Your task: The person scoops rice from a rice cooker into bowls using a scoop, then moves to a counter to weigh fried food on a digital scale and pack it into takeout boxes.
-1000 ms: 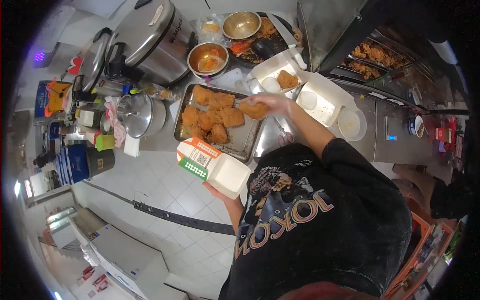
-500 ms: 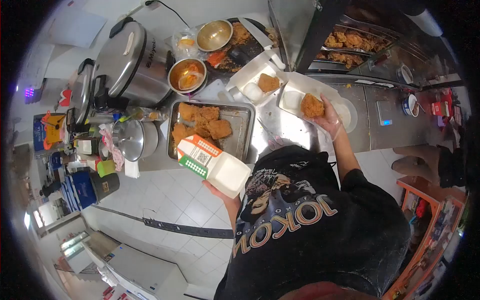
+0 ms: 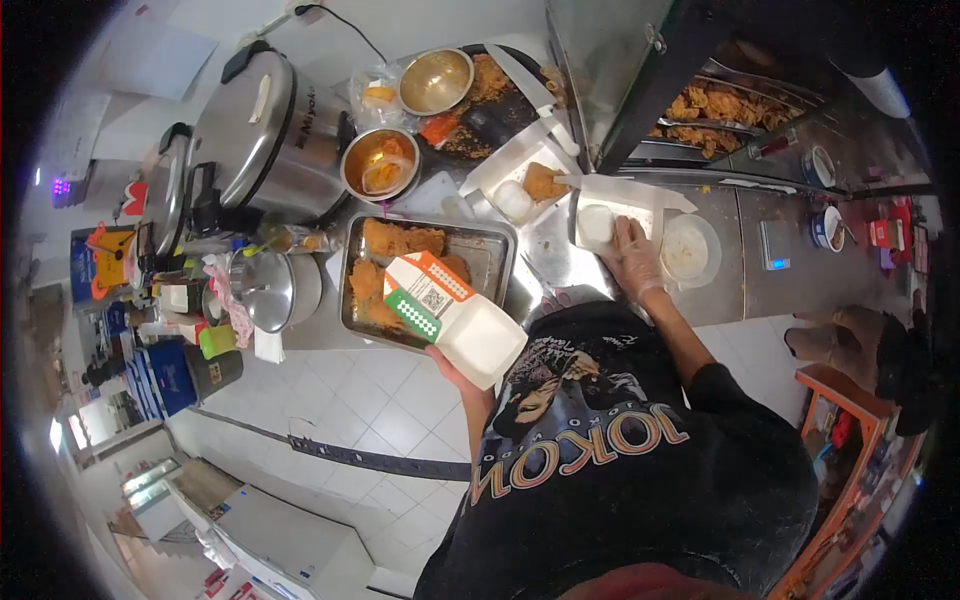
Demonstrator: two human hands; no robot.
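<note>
Inside the rightmost box, right hand has dropped beside the white mound (chicken it carried now hidden, can't tell grip), suggesting placement underway; left hand grips printed carton, partly over tray.

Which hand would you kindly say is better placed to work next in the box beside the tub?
Probably the right hand: it is at that box, beside the white mound, while the left hand, farther away, holds a carton.

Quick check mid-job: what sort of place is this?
Probably a takeaway kitchen: there's a metal tray with breaded fried pieces, a cabinet holding more, and an open carton in the left hand.
</note>
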